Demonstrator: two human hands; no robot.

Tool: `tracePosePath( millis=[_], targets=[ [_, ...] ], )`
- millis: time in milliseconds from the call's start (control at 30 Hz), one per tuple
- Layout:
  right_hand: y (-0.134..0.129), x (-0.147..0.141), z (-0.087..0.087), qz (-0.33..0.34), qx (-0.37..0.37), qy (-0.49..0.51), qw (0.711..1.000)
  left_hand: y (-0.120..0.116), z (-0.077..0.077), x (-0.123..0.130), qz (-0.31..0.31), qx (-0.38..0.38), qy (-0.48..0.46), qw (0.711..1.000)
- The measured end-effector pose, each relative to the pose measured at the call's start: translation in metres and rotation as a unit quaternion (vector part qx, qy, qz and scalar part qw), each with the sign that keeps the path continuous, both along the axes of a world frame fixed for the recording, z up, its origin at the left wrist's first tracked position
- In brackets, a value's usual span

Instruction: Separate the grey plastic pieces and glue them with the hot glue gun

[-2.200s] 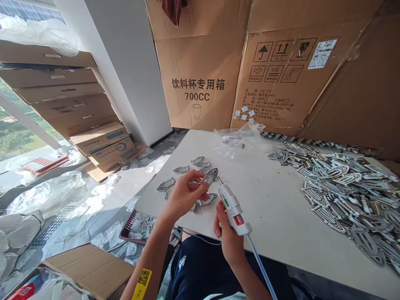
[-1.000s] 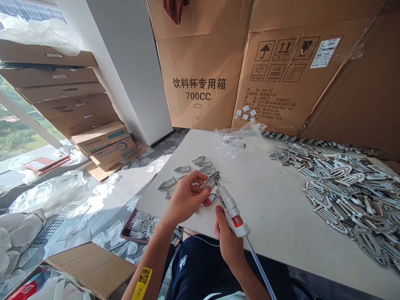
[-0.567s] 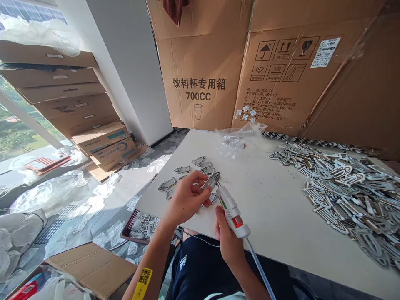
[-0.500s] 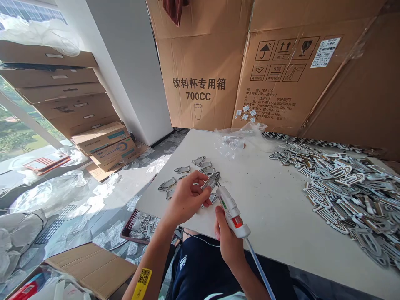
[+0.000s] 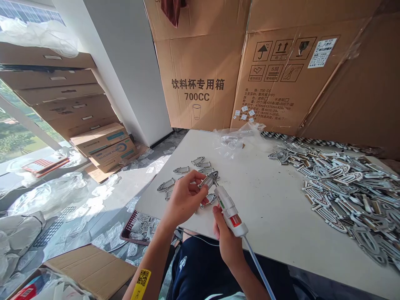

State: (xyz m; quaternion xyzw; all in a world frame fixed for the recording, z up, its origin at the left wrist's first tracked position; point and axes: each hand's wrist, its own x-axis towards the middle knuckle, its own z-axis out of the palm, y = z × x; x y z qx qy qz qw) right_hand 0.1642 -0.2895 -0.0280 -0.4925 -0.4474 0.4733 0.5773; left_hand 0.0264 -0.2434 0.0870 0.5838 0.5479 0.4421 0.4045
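Observation:
My left hand (image 5: pixel 186 196) pinches a small grey arch-shaped frame (image 5: pixel 208 180) between thumb and fingers, above the white table (image 5: pixel 265 225). My right hand (image 5: pixel 229 239) is wrapped round a white pen-shaped hot glue gun (image 5: pixel 229 210) with a red section. Its thin nozzle reaches the rounded end of the frame; whether it touches cannot be made out. From the gun's back end a long translucent glue stick (image 5: pixel 258 264) runs down. Several similar frames (image 5: pixel 181 170) lie around my left hand, and one (image 5: pixel 208 201) lies just under it.
At the right is a large heap of arch-shaped parts (image 5: pixel 346 191). Clear plastic film (image 5: pixel 237 139) lies before tall cardboard (image 5: pixel 200 54). Below the table's left edge stands a dark red basket (image 5: pixel 128 228) holding frames. An open carton (image 5: pixel 90 266) is at lower left; bags litter the floor.
The frame and the glue gun have shifted slightly left in view, with the whole scene drifting a little the same way. Both grips are the same.

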Motion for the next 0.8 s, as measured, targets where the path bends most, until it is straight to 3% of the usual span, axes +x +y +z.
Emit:
tracePosePath(
  millis=[300, 367, 467, 567, 667, 800],
  targets=[
    [0.000, 0.000, 0.003, 0.026, -0.040, 0.033, 0.998, 0.000, -0.001, -0.001, -0.011, 0.009, 0.011, 1.000],
    [0.000, 0.000, 0.005, 0.029, -0.041, 0.041, 0.998, 0.001, -0.002, -0.004, -0.013, 0.045, 0.077, 0.996],
    [0.000, 0.001, 0.007, 0.047, -0.054, 0.060, 0.996, 0.001, -0.001, -0.009, -0.016, 0.133, 0.216, 0.967],
    [0.000, 0.002, 0.006, 0.051, -0.068, 0.072, 0.994, 0.001, -0.001, -0.011, -0.021, 0.181, 0.262, 0.948],
    [0.001, 0.002, 0.004, 0.051, -0.061, 0.075, 0.994, 0.005, -0.004, -0.009, -0.005, 0.177, 0.195, 0.965],
    [0.001, 0.004, 0.003, 0.073, -0.020, 0.100, 0.992, 0.015, -0.010, -0.007, 0.034, 0.131, -0.010, 0.991]
  ],
)
